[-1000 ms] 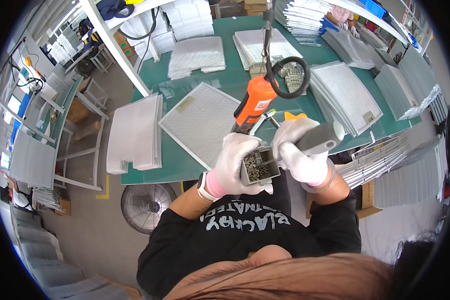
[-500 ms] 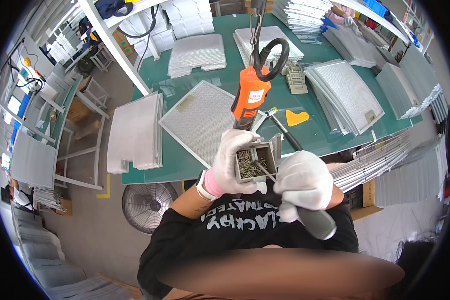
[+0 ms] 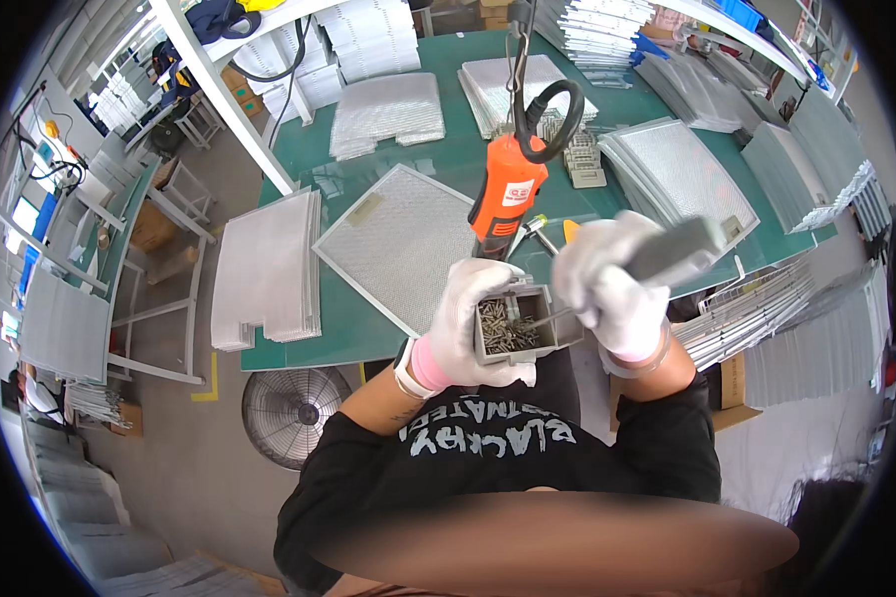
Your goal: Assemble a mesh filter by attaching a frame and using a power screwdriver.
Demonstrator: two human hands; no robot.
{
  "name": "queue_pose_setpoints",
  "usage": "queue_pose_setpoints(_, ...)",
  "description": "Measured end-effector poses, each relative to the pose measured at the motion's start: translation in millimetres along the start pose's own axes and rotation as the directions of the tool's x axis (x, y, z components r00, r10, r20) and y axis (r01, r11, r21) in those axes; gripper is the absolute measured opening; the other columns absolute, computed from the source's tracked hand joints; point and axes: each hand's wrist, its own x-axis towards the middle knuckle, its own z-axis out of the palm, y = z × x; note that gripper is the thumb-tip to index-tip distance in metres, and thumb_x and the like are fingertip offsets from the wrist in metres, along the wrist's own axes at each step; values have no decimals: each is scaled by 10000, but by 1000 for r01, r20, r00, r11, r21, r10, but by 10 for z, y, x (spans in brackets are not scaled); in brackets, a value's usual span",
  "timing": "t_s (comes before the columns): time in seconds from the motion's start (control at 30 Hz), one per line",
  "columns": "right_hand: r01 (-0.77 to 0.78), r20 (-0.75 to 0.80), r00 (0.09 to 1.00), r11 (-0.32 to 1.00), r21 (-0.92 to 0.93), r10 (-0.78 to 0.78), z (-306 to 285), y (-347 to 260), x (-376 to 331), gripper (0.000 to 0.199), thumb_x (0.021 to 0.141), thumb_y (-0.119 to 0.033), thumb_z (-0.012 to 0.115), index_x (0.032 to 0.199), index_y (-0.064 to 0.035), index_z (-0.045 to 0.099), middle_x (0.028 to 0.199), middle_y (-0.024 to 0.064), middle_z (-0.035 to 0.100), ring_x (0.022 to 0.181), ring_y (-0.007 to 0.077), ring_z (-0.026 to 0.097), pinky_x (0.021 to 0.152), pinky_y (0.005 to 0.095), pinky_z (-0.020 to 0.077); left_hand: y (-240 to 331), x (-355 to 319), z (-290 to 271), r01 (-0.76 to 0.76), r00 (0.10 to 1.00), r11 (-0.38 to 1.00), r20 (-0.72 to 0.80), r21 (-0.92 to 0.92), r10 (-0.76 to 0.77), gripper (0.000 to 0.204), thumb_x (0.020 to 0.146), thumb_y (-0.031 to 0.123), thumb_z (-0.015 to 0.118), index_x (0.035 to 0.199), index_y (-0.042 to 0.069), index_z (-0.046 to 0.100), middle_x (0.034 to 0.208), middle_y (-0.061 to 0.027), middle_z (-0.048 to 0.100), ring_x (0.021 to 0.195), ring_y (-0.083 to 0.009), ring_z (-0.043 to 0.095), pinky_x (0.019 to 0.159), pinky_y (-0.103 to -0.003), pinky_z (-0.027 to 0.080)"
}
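My left hand (image 3: 468,323), in a white glove, is closed round a small grey box (image 3: 546,343) in front of my chest. Inside it lies a heap of small metal screws or rivets (image 3: 504,328), too small to tell which. My right hand (image 3: 615,284), gloved too, grips a tool with a thick grey handle (image 3: 675,254), blurred by motion. The tool's thin metal shaft (image 3: 548,320) reaches into the box, so it looks like a screwdriver. Just beyond my left hand hangs an orange power screwdriver (image 3: 506,189) on a hook, its lower end hidden.
On the green table (image 3: 289,343) a framed mesh panel (image 3: 398,239) lies turned cornerwise. Panel stacks stand at left (image 3: 269,264) and right (image 3: 677,169). A hammer (image 3: 534,231) and a yellow scraper (image 3: 570,229) are partly hidden. A floor fan (image 3: 304,413) stands below the table edge.
My right hand has moved up and away from my body. The tool's handle has swung from pointing toward me to pointing away right. The box has shifted slightly right in my left hand.
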Motion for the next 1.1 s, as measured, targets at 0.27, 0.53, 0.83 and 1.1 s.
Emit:
queue_pose_setpoints(0.27,586,354,797,768,-260,-489,36,47,-154,152,776,-68,613,644,-39,542,707,76,614,514,222,552,483,334,460,-25,-44,-82,39,999,999,-1,-9,-39,937,617,398,877,1336,21,408,1172,-150,557,1026,-328,547,917,-441,417)
queue_pose_setpoints(0.53,789,619,576,561,-249,-535,65,84,-161,262,690,-224,785,716,-52,588,665,43,535,516,170,529,436,329,432,16,13,-36,-6,1000,991,-23,131,9,917,592,346,870,1325,25,423,1153,-141,571,979,-321,565,872,-434,419)
queue_pose_setpoints(0.83,107,15,994,987,-121,-106,29,-90,-63,151,743,0,552,597,-37,546,578,58,569,537,246,566,542,327,464,-27,-20,-13,60,998,998,-8,-8,-60,933,596,420,885,1309,36,422,1159,-138,552,998,-322,552,912,-439,407)
queue_pose_setpoints(1.1,523,63,851,836,-163,-521,30,5,-250,126,747,-81,690,696,-3,606,686,93,649,564,256,598,534,372,483,12,-30,-76,149,987,973,-33,-176,-157,936,615,369,888,1338,31,399,1174,-152,536,1067,-299,553,962,-426,419)
